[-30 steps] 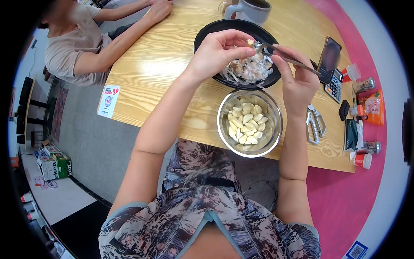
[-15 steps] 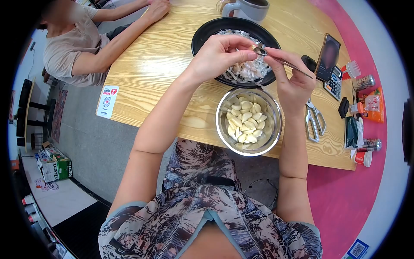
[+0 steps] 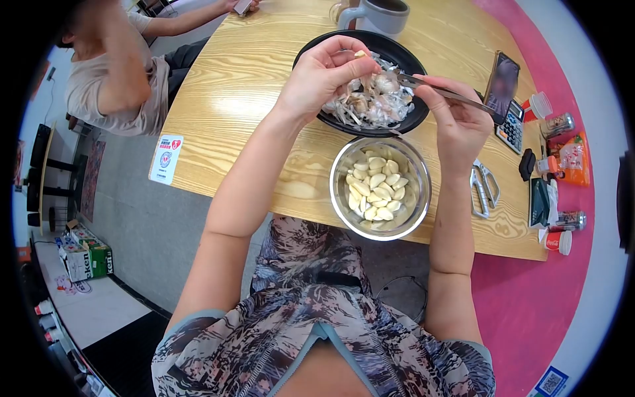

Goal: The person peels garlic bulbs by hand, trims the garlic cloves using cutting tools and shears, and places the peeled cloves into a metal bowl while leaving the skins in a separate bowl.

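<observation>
Over the left part of a black plate (image 3: 413, 129), my left hand (image 3: 331, 71) pinches a garlic clove (image 3: 360, 54) between thumb and fingers. My right hand (image 3: 456, 112) is closed on a knife (image 3: 450, 94), its blade pointing left over the plate. Garlic skins (image 3: 380, 109) lie heaped on the plate, with garlic bulbs among them. Just below the plate, a steel bowl (image 3: 337, 192) holds several peeled cloves (image 3: 378, 188).
Behind the plate stands a grey mug (image 3: 383, 18). Scissors (image 3: 485, 188), a calculator (image 3: 509, 132), a propped phone (image 3: 501, 85) and an orange packet (image 3: 574, 160) are at the right. A seated person (image 3: 119, 79) is at the upper left.
My hands have moved apart, the left one going left with the clove and the knife drawing back right. The other person has raised one arm towards the face.
</observation>
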Demonstrator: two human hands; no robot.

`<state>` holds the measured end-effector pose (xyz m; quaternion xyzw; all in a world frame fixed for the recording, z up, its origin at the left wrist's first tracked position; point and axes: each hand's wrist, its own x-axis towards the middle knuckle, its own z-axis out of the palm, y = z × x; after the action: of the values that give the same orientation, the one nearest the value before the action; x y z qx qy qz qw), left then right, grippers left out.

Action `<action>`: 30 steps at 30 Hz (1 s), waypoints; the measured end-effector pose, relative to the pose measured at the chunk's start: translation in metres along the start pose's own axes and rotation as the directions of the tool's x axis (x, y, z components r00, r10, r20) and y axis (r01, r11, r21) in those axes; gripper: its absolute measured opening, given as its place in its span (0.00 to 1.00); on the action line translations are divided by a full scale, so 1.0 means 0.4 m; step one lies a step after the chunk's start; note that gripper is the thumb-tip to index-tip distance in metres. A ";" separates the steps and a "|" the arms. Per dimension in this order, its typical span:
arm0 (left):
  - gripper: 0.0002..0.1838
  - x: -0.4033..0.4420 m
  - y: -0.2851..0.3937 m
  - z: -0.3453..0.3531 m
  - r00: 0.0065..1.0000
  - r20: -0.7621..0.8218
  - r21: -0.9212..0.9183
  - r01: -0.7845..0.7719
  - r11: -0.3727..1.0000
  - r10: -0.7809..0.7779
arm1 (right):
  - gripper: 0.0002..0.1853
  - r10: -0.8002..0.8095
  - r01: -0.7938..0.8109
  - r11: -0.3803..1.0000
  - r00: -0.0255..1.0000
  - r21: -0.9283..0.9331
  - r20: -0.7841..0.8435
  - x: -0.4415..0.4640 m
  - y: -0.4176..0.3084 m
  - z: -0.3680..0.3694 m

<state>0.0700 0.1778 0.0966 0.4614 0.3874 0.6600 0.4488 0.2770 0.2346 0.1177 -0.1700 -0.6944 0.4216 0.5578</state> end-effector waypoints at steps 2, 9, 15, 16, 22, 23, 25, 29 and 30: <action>0.08 -0.003 0.001 0.003 1.000 -0.013 0.017 -0.006 1.000 0.006 | 0.09 -0.006 0.006 1.000 1.000 -0.001 -0.009 0.002 -0.002 0.000; 0.08 0.009 -0.002 -0.007 0.992 -0.114 -0.064 -0.062 0.996 0.054 | 0.08 0.023 -0.020 0.999 0.996 0.032 -0.089 0.005 -0.012 -0.009; 0.10 -0.001 -0.004 0.014 0.982 -0.020 0.228 -0.181 0.957 0.190 | 0.07 0.085 -0.065 0.968 0.994 -0.244 0.072 0.006 0.016 0.005; 0.10 -0.004 -0.005 0.018 0.982 -0.017 0.229 -0.178 0.957 0.187 | 0.07 0.120 -0.073 0.942 0.985 -0.327 0.126 0.000 0.016 0.013; 0.13 -0.018 0.008 0.034 0.987 0.073 0.476 -0.158 0.865 0.140 | 0.10 -0.110 0.113 0.986 0.994 -0.127 0.025 -0.001 0.008 0.025; 0.13 -0.019 0.006 0.036 0.988 0.075 0.474 -0.157 0.866 0.138 | 0.10 -0.102 0.104 0.989 0.995 -0.107 0.022 -0.004 0.010 0.028; 0.14 -0.020 0.002 0.039 0.986 0.074 0.466 -0.167 0.869 0.150 | 0.10 -0.093 0.095 0.992 0.995 -0.088 0.019 -0.007 0.013 0.029; 0.13 -0.021 0.002 0.038 0.984 0.087 0.449 -0.177 0.876 0.155 | 0.08 -0.140 0.142 0.984 0.990 -0.110 0.026 -0.009 0.012 0.031; 0.12 -0.021 0.000 0.038 0.984 0.079 0.447 -0.177 0.877 0.159 | 0.08 -0.156 0.159 0.980 0.987 -0.123 0.028 -0.011 0.011 0.031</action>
<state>0.0860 0.1715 0.0985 0.5979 0.4797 0.5790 0.2780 0.2661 0.2292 0.1112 -0.1451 -0.7358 0.3335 0.5713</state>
